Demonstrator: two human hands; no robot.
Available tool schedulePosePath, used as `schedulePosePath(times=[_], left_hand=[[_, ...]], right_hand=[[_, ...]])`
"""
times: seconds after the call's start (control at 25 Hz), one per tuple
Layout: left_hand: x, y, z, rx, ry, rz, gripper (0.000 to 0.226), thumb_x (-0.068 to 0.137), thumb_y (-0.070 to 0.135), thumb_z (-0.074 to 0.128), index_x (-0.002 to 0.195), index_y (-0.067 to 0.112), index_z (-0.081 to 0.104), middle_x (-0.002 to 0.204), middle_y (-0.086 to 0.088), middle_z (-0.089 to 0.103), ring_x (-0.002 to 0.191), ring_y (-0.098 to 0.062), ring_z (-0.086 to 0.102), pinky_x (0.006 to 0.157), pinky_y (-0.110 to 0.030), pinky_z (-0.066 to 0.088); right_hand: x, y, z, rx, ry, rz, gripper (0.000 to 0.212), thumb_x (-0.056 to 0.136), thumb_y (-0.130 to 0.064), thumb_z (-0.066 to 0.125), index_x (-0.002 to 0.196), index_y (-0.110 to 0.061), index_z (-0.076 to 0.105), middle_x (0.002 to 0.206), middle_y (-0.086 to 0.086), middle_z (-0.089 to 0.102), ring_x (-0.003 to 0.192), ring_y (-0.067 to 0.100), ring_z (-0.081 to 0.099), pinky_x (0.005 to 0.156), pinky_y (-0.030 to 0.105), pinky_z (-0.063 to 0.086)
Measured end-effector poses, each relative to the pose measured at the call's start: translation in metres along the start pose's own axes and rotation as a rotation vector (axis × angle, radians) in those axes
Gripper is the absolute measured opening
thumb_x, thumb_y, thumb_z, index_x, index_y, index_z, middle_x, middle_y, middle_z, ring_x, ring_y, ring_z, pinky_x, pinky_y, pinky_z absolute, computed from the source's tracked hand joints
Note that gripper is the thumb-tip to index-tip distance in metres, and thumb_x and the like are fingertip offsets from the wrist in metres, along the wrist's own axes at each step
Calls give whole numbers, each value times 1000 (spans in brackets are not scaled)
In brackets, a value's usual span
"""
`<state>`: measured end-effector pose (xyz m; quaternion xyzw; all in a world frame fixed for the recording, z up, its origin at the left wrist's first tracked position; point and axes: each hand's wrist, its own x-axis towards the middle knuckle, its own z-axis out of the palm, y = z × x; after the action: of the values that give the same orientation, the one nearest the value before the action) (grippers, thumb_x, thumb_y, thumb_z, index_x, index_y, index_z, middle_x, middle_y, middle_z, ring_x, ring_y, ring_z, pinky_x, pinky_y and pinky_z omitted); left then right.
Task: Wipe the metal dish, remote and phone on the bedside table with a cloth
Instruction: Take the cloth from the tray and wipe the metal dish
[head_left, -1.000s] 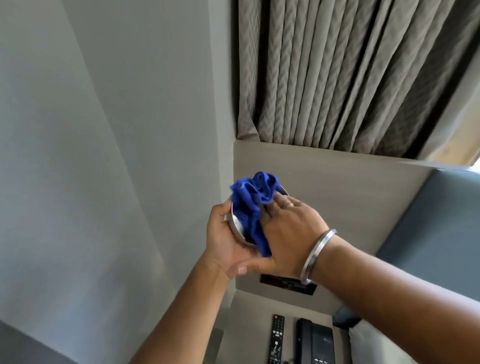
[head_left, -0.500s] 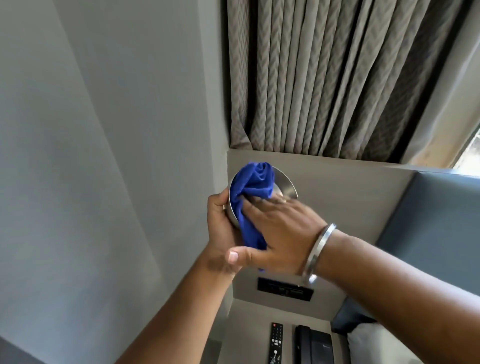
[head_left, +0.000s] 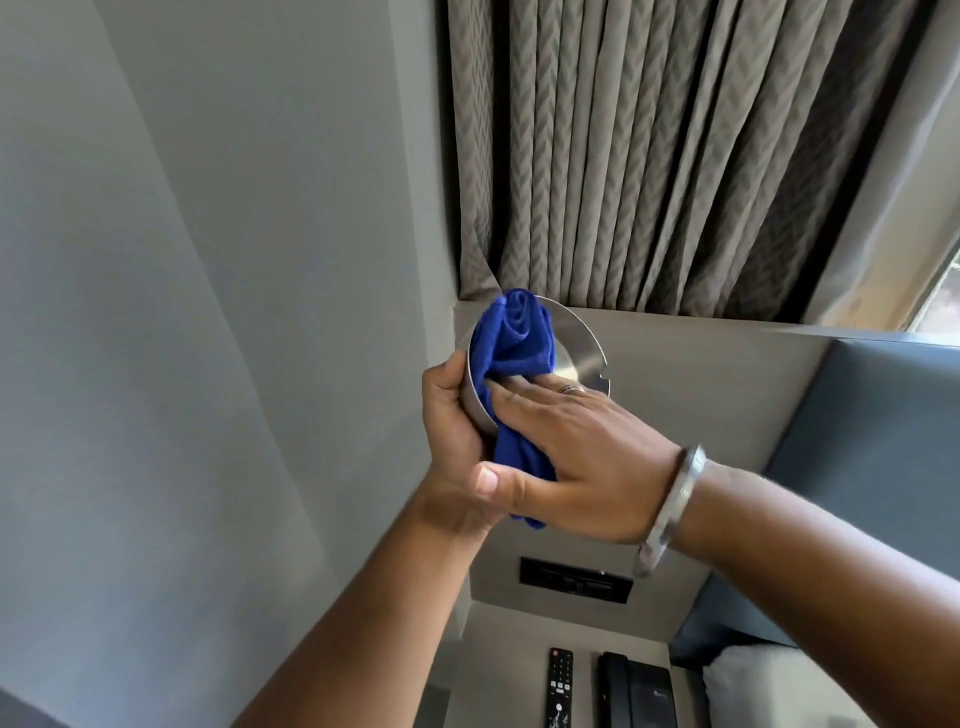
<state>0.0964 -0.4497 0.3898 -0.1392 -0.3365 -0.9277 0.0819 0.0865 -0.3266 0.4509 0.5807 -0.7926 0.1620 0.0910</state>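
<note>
My left hand (head_left: 457, 431) holds a round metal dish (head_left: 576, 345) up in the air, tilted with its open side toward me. My right hand (head_left: 576, 457) presses a bunched blue cloth (head_left: 511, 353) into the dish, fingers flat on the inner surface, with the cloth's tail hanging between both hands. Far below on the bedside table (head_left: 511, 639) lie a black remote (head_left: 560, 686) and, to its right, a black phone (head_left: 636, 691), both cut off by the frame's bottom edge.
A grey wall fills the left. Patterned curtains (head_left: 649, 156) hang above a panel behind the table that carries a dark socket strip (head_left: 575, 579). A blue padded headboard (head_left: 872, 467) and a white pillow (head_left: 769, 686) are at the right.
The cloth has slid up inside the dish and my right hand's fingers have flattened lower down, baring more of the dish's right inner side. Both hands sit slightly higher against the panel.
</note>
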Motion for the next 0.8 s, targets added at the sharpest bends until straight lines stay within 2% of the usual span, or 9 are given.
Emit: schedulePosePath(times=[0.08, 0.16, 0.24, 0.28, 0.4, 0.48, 0.56, 0.64, 0.8], left_hand=[[4, 7, 3, 33, -12, 24, 53, 87, 49, 48, 114, 8, 70, 107, -11, 72, 107, -24, 65, 101, -34, 48], [10, 14, 1, 30, -48, 45, 54, 90, 45, 47, 124, 9, 66, 121, -13, 68, 120, -25, 59, 108, -36, 42], [13, 18, -1, 28, -91, 0, 56, 90, 45, 46, 130, 8, 62, 127, -15, 65, 125, -28, 55, 112, -38, 37], [14, 17, -1, 23, -94, -35, 58, 89, 46, 47, 131, 7, 60, 129, -17, 64, 126, -30, 53, 114, -40, 34], [17, 4, -2, -21, -64, -58, 63, 82, 49, 54, 128, 6, 62, 126, -19, 64, 125, -34, 51, 113, -45, 32], [18, -5, -3, 2, 28, -3, 62, 76, 52, 56, 121, 10, 69, 119, -16, 69, 118, -33, 58, 106, -45, 41], [16, -13, -6, -2, 130, 33, 61, 72, 54, 57, 114, 13, 73, 114, -13, 71, 111, -31, 63, 97, -42, 48], [16, -19, -11, -7, 198, 58, 61, 70, 54, 58, 109, 10, 71, 111, -16, 68, 106, -34, 64, 93, -42, 51], [16, -27, -12, 73, 227, 163, 52, 74, 54, 50, 90, 11, 75, 87, -11, 74, 85, -26, 70, 74, -34, 58]], right_hand=[[9, 2, -2, -160, 17, 68, 94, 67, -90, 21, 121, -17, 48, 117, 2, 60, 119, 24, 48, 108, 40, 33], [13, 4, -9, -313, 74, 133, 107, 61, -95, 19, 132, -19, 45, 129, 1, 59, 131, 22, 43, 115, 41, 22], [10, 6, -14, -385, 123, 158, 112, 57, -98, 21, 131, -19, 49, 125, 0, 63, 126, 20, 49, 113, 40, 26], [6, 7, -15, -416, 129, 166, 111, 55, -99, 23, 124, -19, 55, 115, -1, 67, 117, 22, 55, 108, 40, 32], [-5, 12, -20, -526, 52, 187, 90, 57, -96, 25, 93, -23, 63, 80, -3, 65, 82, 25, 60, 84, 39, 44], [-8, 17, -27, -514, -44, 190, 66, 64, -83, 34, 87, -27, 60, 76, -5, 62, 78, 23, 58, 75, 35, 44], [-12, 24, -33, -336, -154, 199, 39, 72, -63, 48, 89, -30, 60, 78, -8, 63, 78, 20, 57, 69, 30, 44], [-15, 24, -32, -101, -179, 203, 13, 76, -42, 58, 83, -31, 58, 76, -8, 66, 74, 16, 57, 68, 30, 47], [-10, 19, -14, 181, -99, 270, 5, 78, -18, 62, 80, -21, 59, 73, -3, 65, 71, 19, 57, 69, 37, 50]])
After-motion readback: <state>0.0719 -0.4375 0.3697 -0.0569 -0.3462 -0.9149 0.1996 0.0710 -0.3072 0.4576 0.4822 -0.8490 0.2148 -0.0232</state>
